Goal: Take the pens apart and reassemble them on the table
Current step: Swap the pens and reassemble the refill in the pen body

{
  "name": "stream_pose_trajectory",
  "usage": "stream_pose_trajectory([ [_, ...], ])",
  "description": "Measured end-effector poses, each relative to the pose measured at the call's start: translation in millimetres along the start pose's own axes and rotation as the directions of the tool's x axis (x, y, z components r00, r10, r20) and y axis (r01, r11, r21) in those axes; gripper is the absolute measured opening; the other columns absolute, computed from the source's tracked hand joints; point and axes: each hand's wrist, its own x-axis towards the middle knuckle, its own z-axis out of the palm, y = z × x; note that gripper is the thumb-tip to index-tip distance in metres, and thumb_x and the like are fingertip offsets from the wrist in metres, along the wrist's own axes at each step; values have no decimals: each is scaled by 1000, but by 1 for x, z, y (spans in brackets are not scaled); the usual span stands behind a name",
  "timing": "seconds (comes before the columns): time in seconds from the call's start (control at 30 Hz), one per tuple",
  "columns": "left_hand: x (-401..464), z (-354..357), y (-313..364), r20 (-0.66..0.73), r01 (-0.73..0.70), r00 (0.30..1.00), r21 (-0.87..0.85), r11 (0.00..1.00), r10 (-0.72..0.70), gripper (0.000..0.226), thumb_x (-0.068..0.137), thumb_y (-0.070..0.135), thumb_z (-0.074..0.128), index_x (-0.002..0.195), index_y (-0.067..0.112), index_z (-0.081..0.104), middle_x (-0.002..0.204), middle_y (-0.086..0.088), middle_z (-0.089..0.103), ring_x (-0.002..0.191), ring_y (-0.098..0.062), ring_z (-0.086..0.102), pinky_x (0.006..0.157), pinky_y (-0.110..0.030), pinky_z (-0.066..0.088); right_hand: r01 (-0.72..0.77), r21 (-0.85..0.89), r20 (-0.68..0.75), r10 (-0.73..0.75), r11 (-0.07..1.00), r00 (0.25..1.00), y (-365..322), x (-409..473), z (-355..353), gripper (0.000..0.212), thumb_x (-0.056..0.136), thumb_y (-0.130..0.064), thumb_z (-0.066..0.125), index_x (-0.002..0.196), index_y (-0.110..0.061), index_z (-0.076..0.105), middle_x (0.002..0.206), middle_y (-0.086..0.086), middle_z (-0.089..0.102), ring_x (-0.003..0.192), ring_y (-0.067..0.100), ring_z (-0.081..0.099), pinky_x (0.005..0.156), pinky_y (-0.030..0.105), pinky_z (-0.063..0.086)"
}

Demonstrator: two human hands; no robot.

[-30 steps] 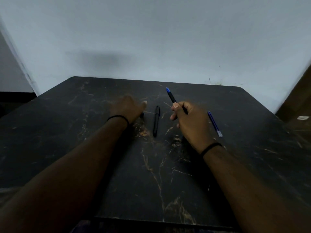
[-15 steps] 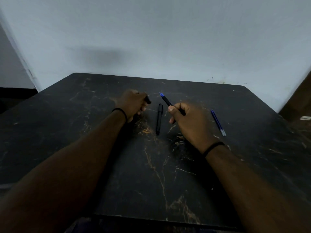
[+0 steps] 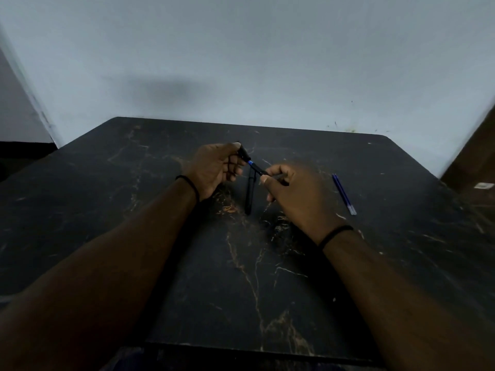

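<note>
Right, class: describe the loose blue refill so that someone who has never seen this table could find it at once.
Start at the dark marbled table and look to its right side, beyond the right hand. There the blue refill lies alone and flat on the top, touched by nothing. It is thin and blue with a pale near tip, unlike the thicker black pen lying between the hands.

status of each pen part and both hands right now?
left hand: pinches small black pen piece, raised off table.
right hand: holds black pen body, blue-ringed tip aimed at the piece; not yet joined.
black pen: lying on table, between the hands, untouched.
blue refill: lying loose on table, right of right hand.
</note>
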Motion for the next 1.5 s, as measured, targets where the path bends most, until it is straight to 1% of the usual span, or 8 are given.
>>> stream_pose_trajectory([
  [0.33, -9, 14, 5, 111, -52, 993, 25, 998, 48, 16, 94, 21, 60, 92, 6, 65, 77, -9, 70, 57, -16, 59, 48, -24, 46, -41, 47, -102, 45, 998, 994, -8, -2, -3, 5, 95, -34, 63, 94, -29, 64, 67, -2, 69, 56, 2, 61, 54, 19, 41],
  [0.5, -14, 22, 9, 176, -34, 984, -2, 999, 34, 16, 95, 15, 58, 90, 3, 66, 72, -6, 69, 55, -13, 57, 48, -22, 45, -10, 66, -156, 20, 998, 988, -11, -4, -5, 14, 93, -32, 65, 105, -30, 59, 73, 6, 69, 60, 16, 60, 53, 26, 41],
  [0.6, -15, 24, 12, 183, -38, 982, -18, 999, 40, 15, 95, 13, 58, 91, 1, 67, 71, -6, 69, 55, -12, 57, 48, -21, 45, 28, 80, -196, -11, 996, 981, -11, -5, -5, 8, 91, -30, 67, 97, -29, 61, 71, 6, 67, 64, 22, 65, 56, 29, 47],
  [0.7, -16, 27, 13, 170, -44, 984, -29, 999, 48, 17, 95, 10, 57, 92, -3, 67, 69, -7, 69, 54, -11, 58, 47, -20, 44, 27, 158, -206, 6, 987, 979, -11, -6, -5, 14, 92, -22, 67, 80, -28, 64, 63, 2, 66, 57, 17, 63, 57, 32, 53],
  [0.83, -18, 30, 13, 157, -70, 985, -15, 997, 72, 22, 95, 12, 58, 97, -8, 66, 71, -8, 69, 54, -13, 58, 47, -21, 44, 6, 277, -207, 54, 961, 977, -10, -5, -3, 13, 93, -17, 66, 80, -17, 68, 54, 1, 63, 47, 9, 57, 52, 24, 49],
  [1.1, -16, 38, 11, 36, -201, 979, 27, 979, 200, 21, 92, 22, 65, 77, 7, 69, 66, -6, 65, 53, -15, 54, 46, -24, 45, 15, 107, -164, 3, 994, 987, -6, 1, -5, 17, 97, -36, 60, 86, -26, 67, 66, -3, 69, 59, 4, 62, 59, 22, 45],
  [1.27, -16, 34, 11, -70, -210, 974, 81, 974, 216, 20, 91, 22, 66, 78, 6, 66, 62, -3, 62, 48, -11, 53, 44, -22, 44, 13, -27, -86, -15, 1000, 996, 0, 3, -2, 19, 94, -37, 62, 88, -22, 71, 77, -4, 70, 72, 14, 65, 67, 32, 50],
  [1.5, -19, 38, 12, -95, -224, 968, 104, 969, 233, 26, 94, 25, 61, 90, 0, 69, 63, -3, 61, 48, -10, 51, 44, -21, 43, -59, 116, -103, 71, 991, 992, 0, 2, -5, 18, 93, -28, 69, 107, -18, 74, 82, -7, 72, 75, 7, 65, 77, 29, 53],
])
